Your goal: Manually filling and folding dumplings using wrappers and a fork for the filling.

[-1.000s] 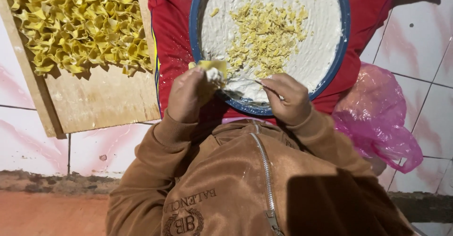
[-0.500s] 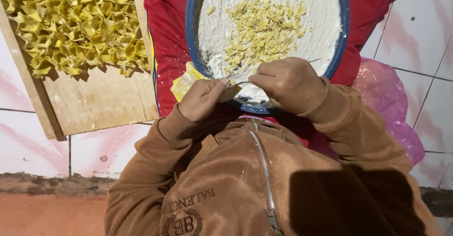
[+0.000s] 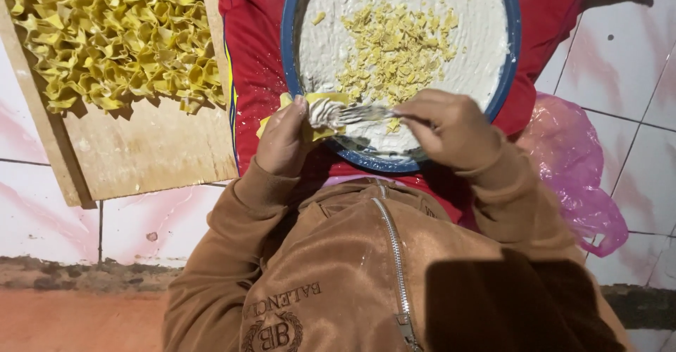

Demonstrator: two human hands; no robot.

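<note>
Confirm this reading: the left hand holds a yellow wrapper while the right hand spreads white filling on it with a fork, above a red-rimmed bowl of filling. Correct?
Not quite. The head view shows the bowl has a blue rim, not a red one; the red is the cloth under it. The rest holds: the left hand holds the yellow wrapper, and the right hand spreads white filling on it with a fork.
</note>
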